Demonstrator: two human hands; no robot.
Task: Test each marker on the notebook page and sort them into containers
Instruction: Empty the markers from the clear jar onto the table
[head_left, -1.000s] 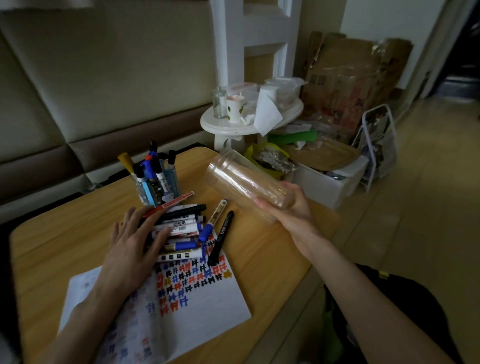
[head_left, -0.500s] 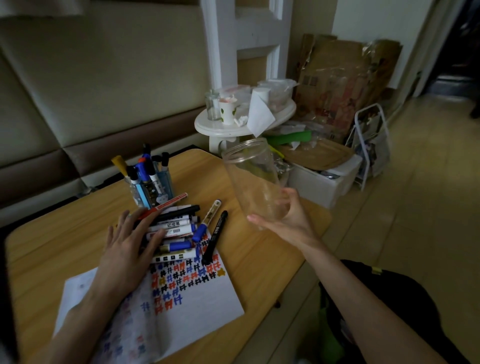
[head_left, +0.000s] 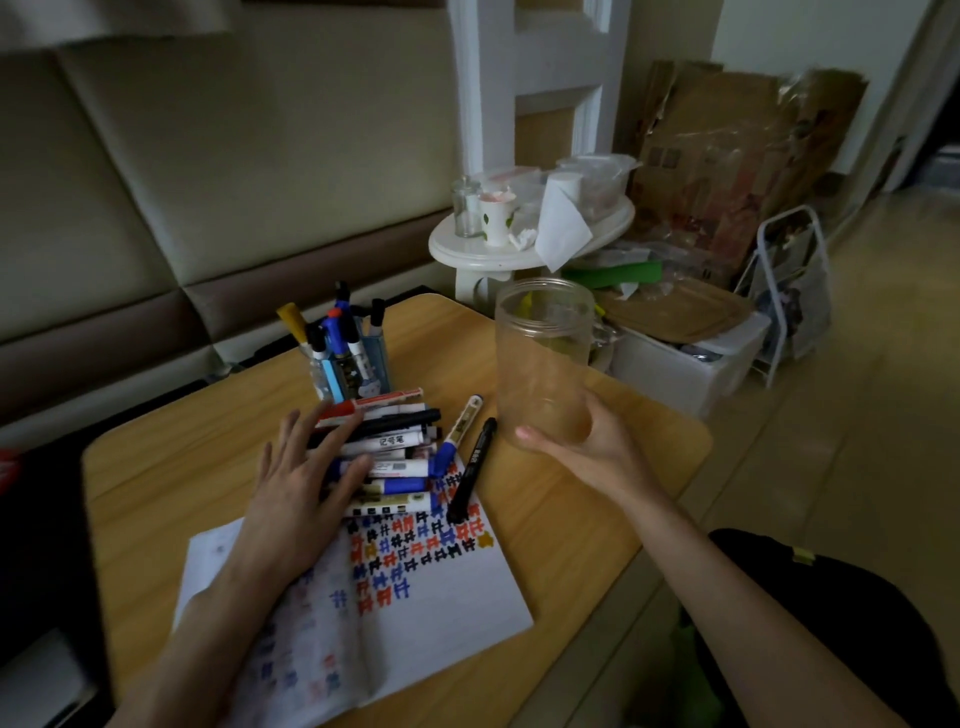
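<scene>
A: Any txt legible rn?
B: One for sure: white marker in the pile, label reads "记号笔".
A: Black marker?
B: White print down the barrel, too small to read.
A: Notebook page?
B: Rows of "井"-like marks in red, blue, blk, orange. Blue-capped marker has a barcode sticker, digits unreadable.

Pretty dim room. Beige sofa runs from 9 to 11 o'clock, small white round table at 12, flattened cardboard leaning at 1, pale wood floor off at 3.
</scene>
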